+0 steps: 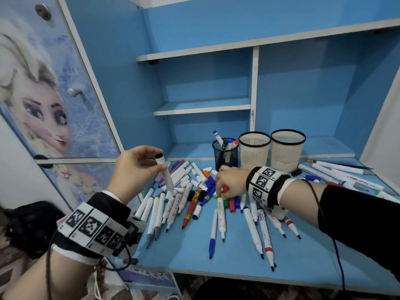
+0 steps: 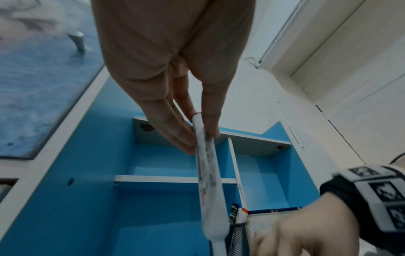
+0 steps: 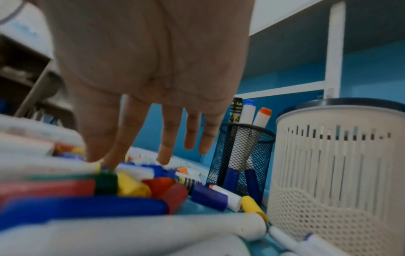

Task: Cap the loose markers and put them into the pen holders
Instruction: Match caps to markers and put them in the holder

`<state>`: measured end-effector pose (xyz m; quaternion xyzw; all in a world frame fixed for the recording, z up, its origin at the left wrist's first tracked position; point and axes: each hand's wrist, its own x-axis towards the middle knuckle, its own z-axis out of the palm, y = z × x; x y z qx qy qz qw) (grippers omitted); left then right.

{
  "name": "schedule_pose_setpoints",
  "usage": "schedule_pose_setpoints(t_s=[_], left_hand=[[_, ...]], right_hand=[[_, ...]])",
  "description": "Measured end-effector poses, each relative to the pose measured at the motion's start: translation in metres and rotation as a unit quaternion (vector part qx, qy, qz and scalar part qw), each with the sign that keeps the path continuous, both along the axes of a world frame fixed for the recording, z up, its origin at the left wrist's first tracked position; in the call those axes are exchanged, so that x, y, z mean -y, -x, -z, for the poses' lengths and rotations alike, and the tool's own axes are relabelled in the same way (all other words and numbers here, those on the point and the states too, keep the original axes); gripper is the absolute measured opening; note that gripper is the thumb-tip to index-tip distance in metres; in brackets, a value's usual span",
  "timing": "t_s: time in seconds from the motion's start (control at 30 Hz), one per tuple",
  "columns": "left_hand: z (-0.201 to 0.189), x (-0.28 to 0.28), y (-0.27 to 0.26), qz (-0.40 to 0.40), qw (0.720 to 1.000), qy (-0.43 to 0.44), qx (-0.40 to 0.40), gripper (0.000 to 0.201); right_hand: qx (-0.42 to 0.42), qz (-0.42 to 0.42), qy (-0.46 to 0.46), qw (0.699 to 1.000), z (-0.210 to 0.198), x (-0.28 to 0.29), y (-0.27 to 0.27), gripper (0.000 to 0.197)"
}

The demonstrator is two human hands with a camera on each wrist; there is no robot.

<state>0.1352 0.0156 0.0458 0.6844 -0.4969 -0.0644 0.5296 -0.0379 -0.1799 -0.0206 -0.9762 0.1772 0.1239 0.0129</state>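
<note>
My left hand point(image 1: 159, 166) pinches a white uncapped marker point(image 1: 167, 180) near its black back end, tip pointing down above the desk. The left wrist view shows the fingertips point(image 2: 188, 138) clamped on that marker point(image 2: 208, 181). My right hand point(image 1: 219, 191) reaches down into a heap of coloured caps point(image 1: 231, 204). In the right wrist view its thumb and index finger point(image 3: 114, 147) meet on a small cap point(image 3: 105, 170) in the heap point(image 3: 131, 187); the other fingers stay straight. Many loose markers point(image 1: 155, 211) lie across the blue desk point(image 1: 238, 263).
A black mesh holder point(image 1: 225, 154) with a few capped markers stands at the back, beside two beige slotted holders point(image 1: 254, 150) point(image 1: 287, 148). More long white markers point(image 1: 337, 169) lie at the right. Blue shelves rise behind; a cupboard door point(image 1: 54, 94) stands left.
</note>
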Motion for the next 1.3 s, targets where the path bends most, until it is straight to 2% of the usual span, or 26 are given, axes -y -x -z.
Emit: schedule_pose_setpoints(t_s=[0.07, 0.17, 0.27, 0.37, 0.67, 0.8, 0.9, 1.0, 1.17, 1.3], left_hand=[[-0.001, -0.005, -0.001, -0.002, 1.000, 0.017, -0.009, 0.035], [-0.002, -0.011, -0.002, -0.007, 0.999, 0.043, -0.027, 0.035], [-0.002, -0.016, -0.003, -0.013, 0.997, 0.062, -0.045, 0.033], [-0.004, -0.019, -0.004, -0.015, 0.994, 0.084, -0.062, 0.032], [-0.004, -0.022, -0.001, -0.017, 0.989, 0.113, -0.094, 0.030], [-0.004, -0.025, -0.002, -0.020, 0.986, 0.127, -0.104, 0.031], [-0.003, -0.028, -0.004, -0.023, 0.984, 0.135, -0.114, 0.031], [-0.003, -0.028, -0.006, -0.026, 0.983, 0.138, -0.119, 0.031], [-0.003, -0.027, -0.003, -0.018, 0.982, 0.139, -0.129, 0.031], [-0.003, -0.026, -0.001, -0.016, 0.982, 0.140, -0.128, 0.031]], right_hand=[[-0.025, 0.002, 0.018, 1.000, 0.000, 0.000, -0.004, 0.019], [0.005, -0.003, 0.025, 1.000, -0.003, -0.001, -0.015, 0.017], [0.036, 0.007, 0.002, 0.999, -0.005, -0.004, -0.027, 0.029], [0.003, 0.001, -0.006, 1.000, -0.002, -0.011, -0.040, 0.032], [-0.055, -0.013, 0.035, 0.998, 0.001, -0.020, -0.069, 0.019], [-0.035, -0.001, 0.051, 0.998, -0.006, -0.021, -0.075, 0.012], [0.007, 0.000, 0.031, 0.999, -0.005, -0.024, -0.079, 0.018], [-0.010, -0.014, 0.007, 1.000, 0.000, -0.028, -0.083, 0.025], [-0.046, -0.020, 0.013, 0.999, 0.003, -0.030, -0.087, 0.027], [-0.030, -0.011, 0.016, 0.999, 0.001, -0.027, -0.085, 0.026]])
